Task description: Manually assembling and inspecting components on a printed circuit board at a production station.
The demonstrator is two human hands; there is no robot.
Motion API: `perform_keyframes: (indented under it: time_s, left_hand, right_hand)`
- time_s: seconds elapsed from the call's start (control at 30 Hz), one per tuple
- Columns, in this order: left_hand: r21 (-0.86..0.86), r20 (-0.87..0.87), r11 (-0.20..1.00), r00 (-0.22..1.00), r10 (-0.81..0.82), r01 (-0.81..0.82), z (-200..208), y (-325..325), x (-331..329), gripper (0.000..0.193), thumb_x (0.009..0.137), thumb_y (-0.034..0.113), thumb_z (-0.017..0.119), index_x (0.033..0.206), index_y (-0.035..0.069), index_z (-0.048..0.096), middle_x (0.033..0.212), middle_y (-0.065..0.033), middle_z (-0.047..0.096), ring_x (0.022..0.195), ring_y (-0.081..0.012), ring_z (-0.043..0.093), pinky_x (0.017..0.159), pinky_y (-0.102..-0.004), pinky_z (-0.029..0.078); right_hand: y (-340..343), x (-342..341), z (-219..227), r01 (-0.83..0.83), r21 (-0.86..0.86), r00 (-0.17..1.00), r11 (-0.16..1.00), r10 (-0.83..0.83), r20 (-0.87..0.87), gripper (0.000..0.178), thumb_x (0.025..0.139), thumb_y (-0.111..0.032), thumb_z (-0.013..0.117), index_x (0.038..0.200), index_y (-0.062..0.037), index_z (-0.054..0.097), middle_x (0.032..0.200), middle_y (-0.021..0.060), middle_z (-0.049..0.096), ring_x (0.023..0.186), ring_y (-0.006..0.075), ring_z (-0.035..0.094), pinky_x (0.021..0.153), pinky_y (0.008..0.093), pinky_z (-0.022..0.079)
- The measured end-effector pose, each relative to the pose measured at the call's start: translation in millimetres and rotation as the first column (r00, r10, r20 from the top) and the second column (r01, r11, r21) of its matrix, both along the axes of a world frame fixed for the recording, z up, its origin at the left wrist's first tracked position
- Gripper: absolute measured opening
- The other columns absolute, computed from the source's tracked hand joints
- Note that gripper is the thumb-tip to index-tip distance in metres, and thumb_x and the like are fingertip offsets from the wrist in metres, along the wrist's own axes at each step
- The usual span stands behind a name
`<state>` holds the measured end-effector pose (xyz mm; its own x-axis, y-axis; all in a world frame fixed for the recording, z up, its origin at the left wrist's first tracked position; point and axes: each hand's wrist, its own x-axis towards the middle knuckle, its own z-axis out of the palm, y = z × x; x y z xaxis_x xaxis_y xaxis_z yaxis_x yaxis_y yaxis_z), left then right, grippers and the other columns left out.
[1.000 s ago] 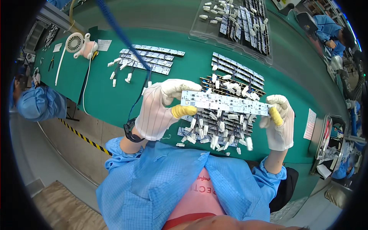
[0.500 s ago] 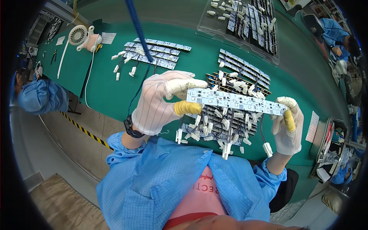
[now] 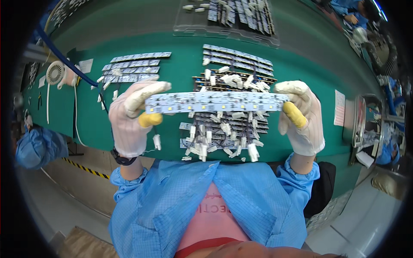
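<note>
Strip of white circuit board point(image 3: 217, 102) is held above the green bench point(image 3: 185, 64), its ends in the grip of white-gloved left hand point(image 3: 129, 122) and right hand point(image 3: 304, 124), seemingly mid-handling, while grouped white strips' point(image 3: 236, 54) completion cannot be told.

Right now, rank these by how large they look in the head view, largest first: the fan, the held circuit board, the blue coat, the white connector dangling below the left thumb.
1. Blue coat
2. Held circuit board
3. Fan
4. White connector
Apparent size only: the board is nearer the camera than the fan.
</note>
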<state>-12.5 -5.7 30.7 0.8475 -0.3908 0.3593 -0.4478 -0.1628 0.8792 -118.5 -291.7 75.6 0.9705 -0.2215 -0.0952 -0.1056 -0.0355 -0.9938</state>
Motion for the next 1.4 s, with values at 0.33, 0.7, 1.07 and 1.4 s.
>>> perform_keyframes:
  time_s: [0.33,0.7,1.07,1.4]
  left_hand:
    - [0.194,-0.035,0.973,0.99,0.135,-0.126,-5.4,1.3,2.6,0.054,0.084,0.045,0.061,0.116,0.001,0.062,0.1,-0.0094,0.069,0.077,-0.0106,0.061,0.067,-0.0235,0.045]
    - [0.009,-0.134,0.996,0.987,0.087,-0.087,-12.0,2.1,2.6,0.058,0.082,0.04,0.067,0.119,-0.004,0.058,0.102,-0.0152,0.068,0.079,-0.0172,0.068,0.07,-0.0234,0.05]
    - [-0.05,-0.102,0.998,0.993,-0.053,0.048,4.7,-0.4,-6.1,0.05,0.076,0.026,0.075,0.112,-0.006,0.061,0.106,-0.016,0.064,0.084,-0.0208,0.066,0.071,-0.027,0.053]
    - [0.069,0.262,0.996,0.963,-0.071,0.055,13.3,-2.3,0.0,0.052,0.065,0.043,0.074,0.103,0.008,0.071,0.094,-0.0079,0.069,0.095,-0.0243,0.064,0.088,-0.0354,0.049]
  right_hand:
    - [-1.2,-3.6,2.6,-0.117,0.141,0.992,0.983,0.108,0.073,0.042,0.086,-0.02,0.066,0.116,0.0045,0.051,0.085,0.0078,0.063,0.053,0.0064,0.052,0.046,0.0183,0.04]
    - [-3.6,-2.9,2.8,-0.137,0.136,0.99,0.981,0.13,0.057,0.034,0.085,-0.008,0.062,0.114,0.0037,0.051,0.088,0.0086,0.062,0.058,0.007,0.055,0.047,0.0189,0.045]
    - [-2.0,7.0,-7.5,0.02,-0.036,1.0,0.999,-0.02,0.004,0.035,0.084,-0.019,0.063,0.11,0.0024,0.053,0.079,0.0024,0.06,0.049,0.0051,0.043,0.047,0.0181,0.03]
    - [-8.1,15.1,-20.7,-0.046,0.074,0.999,0.996,0.044,0.03,0.042,0.085,-0.026,0.066,0.112,0.0037,0.053,0.079,-0.0005,0.057,0.05,0.0033,0.041,0.046,0.0166,0.028]
